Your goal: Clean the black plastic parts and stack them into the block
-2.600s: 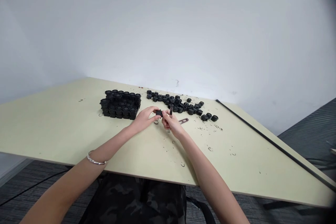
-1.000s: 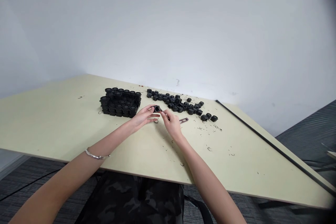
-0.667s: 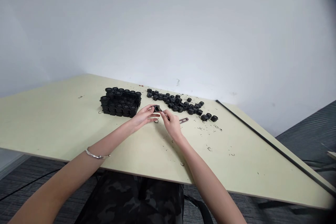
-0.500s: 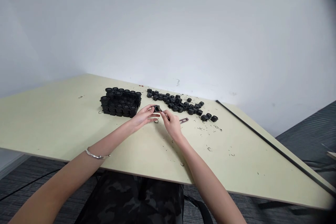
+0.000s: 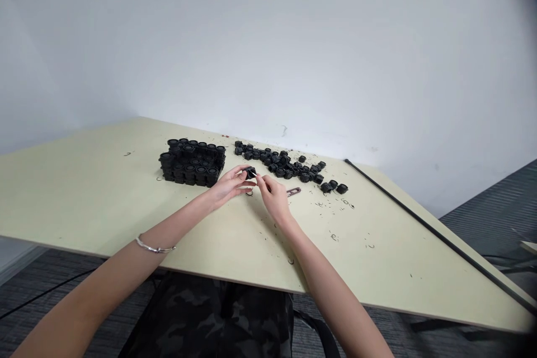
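Observation:
Between the thumb and fingers of my left hand (image 5: 229,187) is a small black plastic part (image 5: 250,172), held just above the table. My right hand (image 5: 273,197) is closed around a slim tool (image 5: 254,175) with a bright metal tip. That tip meets the right side of the part; most of the tool is hidden by my fingers, so its exact kind does not show. Beside my right hand lie thread snips (image 5: 294,192) with a pinkish-brown body, partly covered by the hand.
Left of my hands stands a stacked block of similar black parts (image 5: 191,173). Loose black parts (image 5: 289,166) spread across the back right. Thin black trimmings (image 5: 333,237) litter the pale table (image 5: 104,190). A long black strip (image 5: 419,224) runs along its right side.
The black part has turned slightly in my left fingers. My right fingers and the tool have shifted a little, and the tool's bright tip now shows at the part. The rest looks unchanged.

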### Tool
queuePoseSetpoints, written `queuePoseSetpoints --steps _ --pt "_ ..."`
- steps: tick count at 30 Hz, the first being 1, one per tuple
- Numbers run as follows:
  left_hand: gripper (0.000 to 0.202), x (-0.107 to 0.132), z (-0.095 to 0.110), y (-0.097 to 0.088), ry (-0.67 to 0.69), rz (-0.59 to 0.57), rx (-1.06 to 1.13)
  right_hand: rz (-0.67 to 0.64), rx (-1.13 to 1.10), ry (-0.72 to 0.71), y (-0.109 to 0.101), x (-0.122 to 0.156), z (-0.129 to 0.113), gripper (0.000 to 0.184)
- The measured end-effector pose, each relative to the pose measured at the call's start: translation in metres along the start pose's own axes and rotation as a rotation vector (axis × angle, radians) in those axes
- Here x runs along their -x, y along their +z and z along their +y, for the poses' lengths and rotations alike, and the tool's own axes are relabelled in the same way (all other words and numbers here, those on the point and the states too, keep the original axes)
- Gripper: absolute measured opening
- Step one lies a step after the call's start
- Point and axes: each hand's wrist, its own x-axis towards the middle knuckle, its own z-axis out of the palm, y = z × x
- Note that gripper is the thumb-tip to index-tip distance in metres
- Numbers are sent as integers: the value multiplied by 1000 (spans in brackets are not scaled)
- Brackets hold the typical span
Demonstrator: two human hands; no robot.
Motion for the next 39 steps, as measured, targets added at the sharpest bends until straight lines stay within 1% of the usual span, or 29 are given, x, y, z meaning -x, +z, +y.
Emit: queuePoseSetpoints --steps 3,6,10,14,18,20,23,25,27,29,30,32,33,34,36,38,39 --pt "39 0 1 0 0 9 -4 -1 -17 -8 -1 0 -1 43" --pt "41 0 1 -1 18 -17 -25 -11 -39 -17 -3 -1 -3 43" --pt "44 -1 1 -4 46 -34 -62 -13 -90 -44 -3 -1 -3 39" --pt "45 -1 1 -5 66 -35 -67 -1 -125 -54 -1 -2 -3 35" --pt "46 -1 2 -4 80 -48 -73 5 -151 -44 0 -1 -5 37" --pt "48 0 3 -3 88 -40 -83 31 -143 -37 0 -1 -6 37" --pt "50 -1 7 -1 121 -17 -163 91 -143 -37 0 -1 -6 36" --pt "48 -2 14 -1 186 15 -305 106 -151 -20 0 -1 -5 36" --pt "44 -3 24 -4 312 77 -499 114 -166 16 -1 -2 -4 36" --pt "41 -3 38 -12 463 194 -688 131 -188 53 -1 -2 -2 38" --pt "41 -2 46 -18 528 279 -776 143 -197 66 -2 -3 -1 38" --pt "41 0 63 -32 596 486 -1004 161 -209 79 -1 -3 1 39" --pt "38 2 71 -40 615 596 -1147 164 -210 78 -1 -3 1 39" --pt "34 3 78 -49 611 672 -1288 161 -207 72 1 -3 2 39" --pt "29 7 88 -65 585 805 -1479 140 -197 52 5 -1 2 39" --pt "28 9 92 -78 564 879 -1586 108 -185 34 9 0 1 38" --pt "29 10 92 -83 559 894 -1618 94 -183 29 10 1 1 38"
